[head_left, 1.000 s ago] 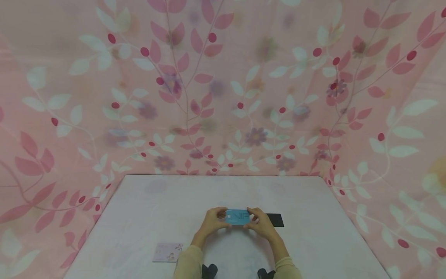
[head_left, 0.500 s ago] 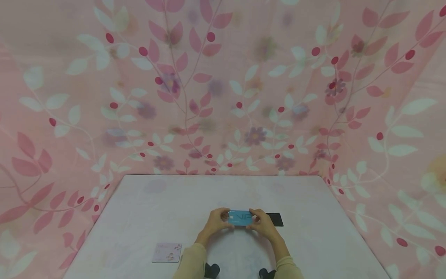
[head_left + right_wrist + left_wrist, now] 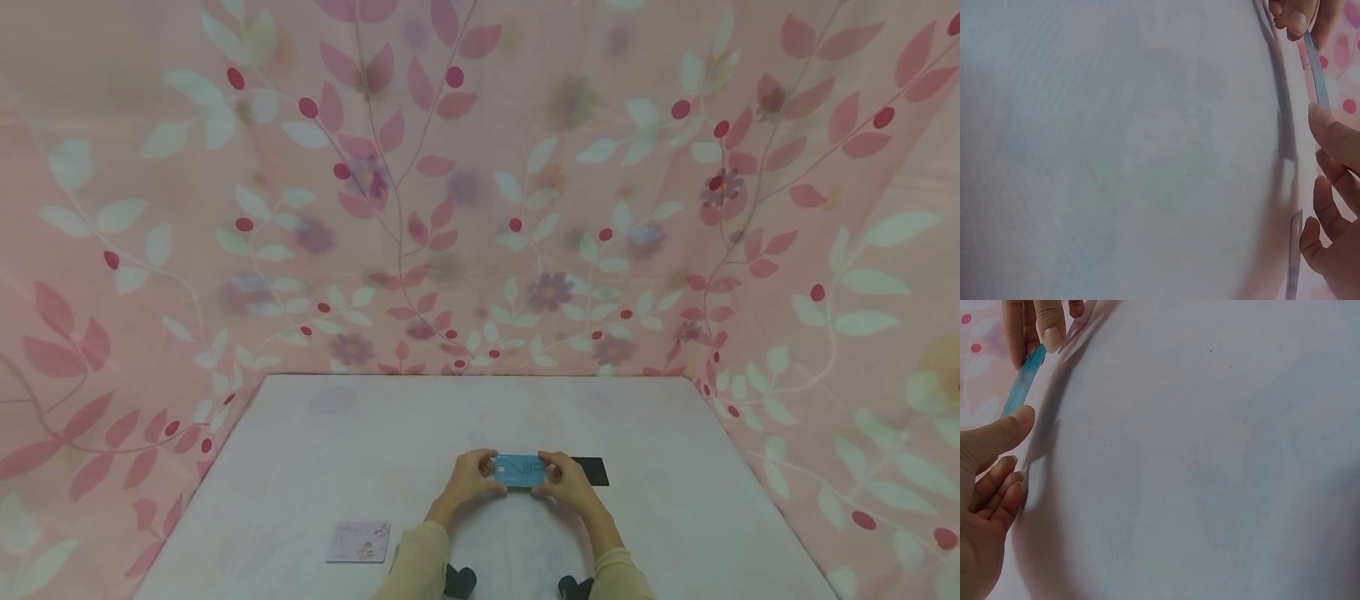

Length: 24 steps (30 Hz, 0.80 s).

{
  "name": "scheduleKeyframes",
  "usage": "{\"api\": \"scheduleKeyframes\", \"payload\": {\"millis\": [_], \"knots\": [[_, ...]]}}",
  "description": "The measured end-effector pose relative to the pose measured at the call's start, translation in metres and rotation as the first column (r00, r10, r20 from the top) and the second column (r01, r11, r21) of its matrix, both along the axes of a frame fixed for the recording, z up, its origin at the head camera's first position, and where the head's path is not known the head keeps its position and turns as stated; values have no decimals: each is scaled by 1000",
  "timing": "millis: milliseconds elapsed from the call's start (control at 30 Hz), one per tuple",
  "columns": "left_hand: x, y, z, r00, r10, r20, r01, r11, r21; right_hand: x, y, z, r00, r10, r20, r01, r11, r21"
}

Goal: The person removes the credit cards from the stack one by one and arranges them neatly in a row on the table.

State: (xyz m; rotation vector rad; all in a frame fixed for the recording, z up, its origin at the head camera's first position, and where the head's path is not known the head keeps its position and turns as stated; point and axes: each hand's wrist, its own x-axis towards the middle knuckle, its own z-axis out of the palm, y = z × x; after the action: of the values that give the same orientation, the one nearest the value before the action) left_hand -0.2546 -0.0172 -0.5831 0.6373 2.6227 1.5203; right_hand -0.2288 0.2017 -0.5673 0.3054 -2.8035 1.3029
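Observation:
A blue card with "VIP" lettering and a small pale square is held up between both hands over the white table. My left hand pinches its left end between thumb and fingers. The right end is pinched by my right hand. From the left wrist view the card appears nearly edge-on, above its shadow. It is a thin blue strip in the right wrist view. Just beyond my right hand a black rectangular flat piece lies on the table, partly hidden by that hand.
On the white table, a pale lilac rectangular card with a small floral print lies left of my left forearm. Pink leaf-patterned cloth rises behind the table and along both sides. Dark wrist-worn pieces show beneath the sleeves.
Both hands and the blue card have shifted slightly to the right, and the card comes a little lower in view. The grip stays the same. The lilac card and the black piece stay put.

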Motion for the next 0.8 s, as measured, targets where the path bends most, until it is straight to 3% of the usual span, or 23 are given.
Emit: {"api": "scheduleKeyframes", "payload": {"millis": [433, 800], "knots": [[-1, 6, -3, 998, 28, 63, -27, 999, -21, -5, 3, -8, 990, -53, 132, 50, 998, 29], [2, 12, -4, 997, 58, 59, -54, 996, -68, -1, 7, -10, 993, -32, 113, 31, 999, 10]]}}
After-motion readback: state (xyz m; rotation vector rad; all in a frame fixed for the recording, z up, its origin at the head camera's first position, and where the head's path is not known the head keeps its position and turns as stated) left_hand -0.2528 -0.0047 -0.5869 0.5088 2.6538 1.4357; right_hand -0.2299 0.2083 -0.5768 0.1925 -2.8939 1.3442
